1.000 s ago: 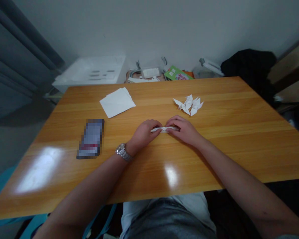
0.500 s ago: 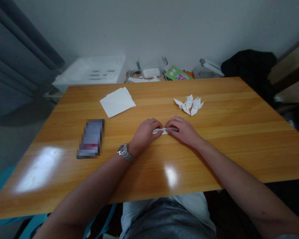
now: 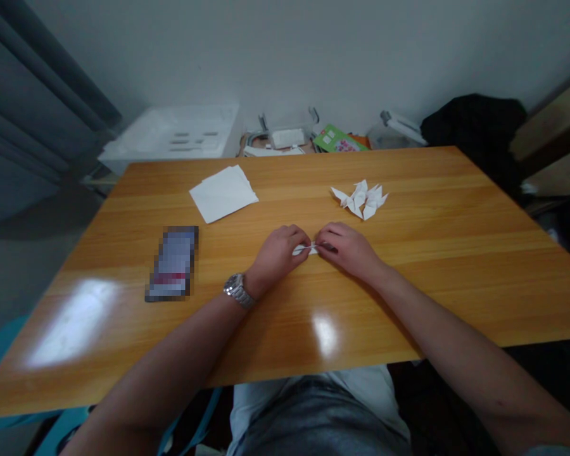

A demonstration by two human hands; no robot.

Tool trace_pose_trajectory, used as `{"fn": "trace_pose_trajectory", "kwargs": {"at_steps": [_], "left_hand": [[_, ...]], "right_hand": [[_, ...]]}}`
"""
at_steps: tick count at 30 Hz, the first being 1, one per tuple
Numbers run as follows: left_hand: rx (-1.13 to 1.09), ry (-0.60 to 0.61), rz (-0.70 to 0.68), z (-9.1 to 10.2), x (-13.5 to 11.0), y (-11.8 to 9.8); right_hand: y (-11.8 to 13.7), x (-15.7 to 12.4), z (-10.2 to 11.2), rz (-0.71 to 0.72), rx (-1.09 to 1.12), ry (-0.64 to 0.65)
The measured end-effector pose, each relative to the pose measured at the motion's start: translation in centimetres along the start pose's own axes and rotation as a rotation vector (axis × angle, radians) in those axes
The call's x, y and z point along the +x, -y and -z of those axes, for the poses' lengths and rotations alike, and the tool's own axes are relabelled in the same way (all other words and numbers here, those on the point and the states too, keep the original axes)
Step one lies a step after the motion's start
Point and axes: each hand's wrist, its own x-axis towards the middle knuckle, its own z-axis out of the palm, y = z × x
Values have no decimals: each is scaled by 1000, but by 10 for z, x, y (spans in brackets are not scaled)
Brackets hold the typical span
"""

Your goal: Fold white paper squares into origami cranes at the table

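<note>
Pinching a small folded paper (image 3: 313,250) near the centre of the frame, the left hand (image 3: 281,253) and the right hand (image 3: 349,248) meet over the bench (image 3: 285,335); each grip is closed, thumb to fingers, on one end of the paper; white sheets (image 3: 224,195) lie upper left of centre; paper figures (image 3: 361,201), upper right; a pixelated phone (image 3: 173,261), left.

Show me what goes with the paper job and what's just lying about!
Seemingly in the job:
small folded white paper, pinched by left hand and right hand
flat white paper sheets
pointed folded white paper shapes

Probably just lying about:
dark rectangular phone
green booklet with pink pattern
large white tray
</note>
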Motion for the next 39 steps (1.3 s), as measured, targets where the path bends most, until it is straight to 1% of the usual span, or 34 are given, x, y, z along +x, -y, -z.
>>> {"fn": "trace_pose_trajectory", "kwargs": {"at_steps": [6, 13, 17, 21, 27, 33, 39], "left_hand": [[29, 28, -27, 2, -1, 0], [56, 51, -33, 2, -2, 1], [67, 77, -73, 5, -2, 1], [82, 83, -111, 9, -4, 0], [128, 97, -115, 12, -5, -6], [131, 109, -185, 15, -5, -10], [92, 144, -160, 14, -5, -10]], "right_hand": [[4, -2, 4, 17, -72, 38], [7, -5, 9, 41, -11, 100], [5, -7, 11, 45, 30, 119], [1, -9, 12, 30, 49, 126], [-9, -11, 15, 19, 0, 83], [-18, -13, 15, 25, 4, 76], [-22, -15, 17, 3, 12, 107]]}}
